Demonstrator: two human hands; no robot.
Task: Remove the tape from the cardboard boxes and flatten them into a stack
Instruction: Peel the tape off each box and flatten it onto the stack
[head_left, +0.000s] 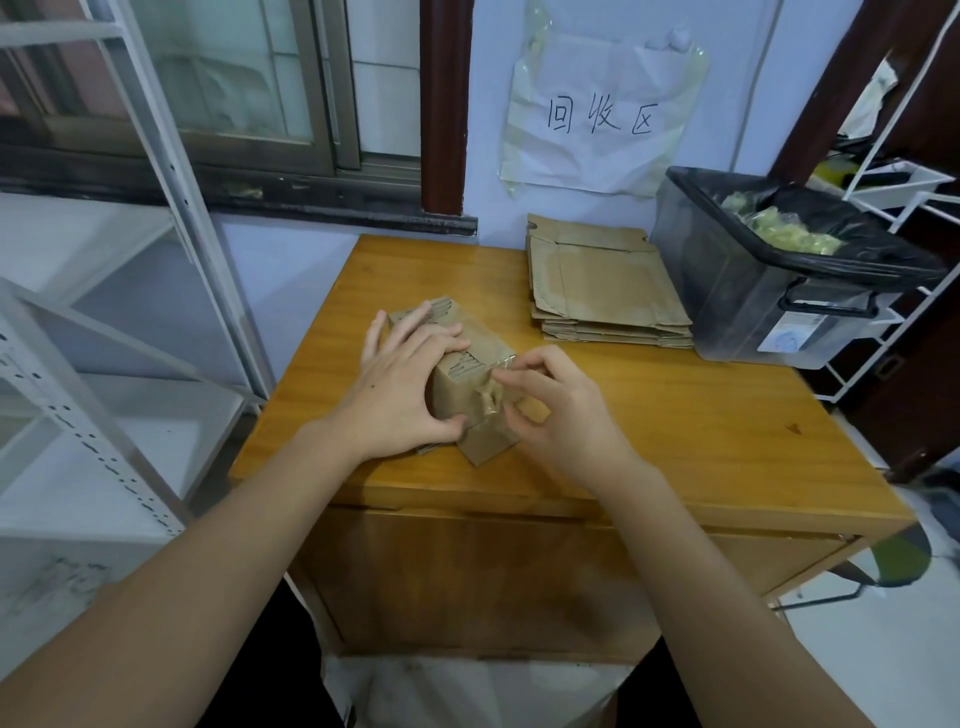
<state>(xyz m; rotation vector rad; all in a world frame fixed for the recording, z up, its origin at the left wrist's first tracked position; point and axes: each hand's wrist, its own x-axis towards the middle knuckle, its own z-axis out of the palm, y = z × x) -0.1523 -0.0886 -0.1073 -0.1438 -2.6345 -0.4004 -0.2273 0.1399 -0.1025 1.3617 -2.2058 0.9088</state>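
On the wooden table (701, 415), near its middle, stands a small cardboard box (467, 374). The left hand (400, 384) grips it, fingers spread over the top and thumb curled against the near face. The right hand (556, 405) pinches clear tape (493, 387) at the box's near edge. Far right lies a stack of flattened boxes (602, 286); beside it, a black-lined bin (769, 301) holds crumpled yellowish tape (784, 231).

Matt brown cardboard box (467, 379), crinkled clear tape (493, 387), glossy wooden table (675, 415), translucent plastic bin (753, 296)
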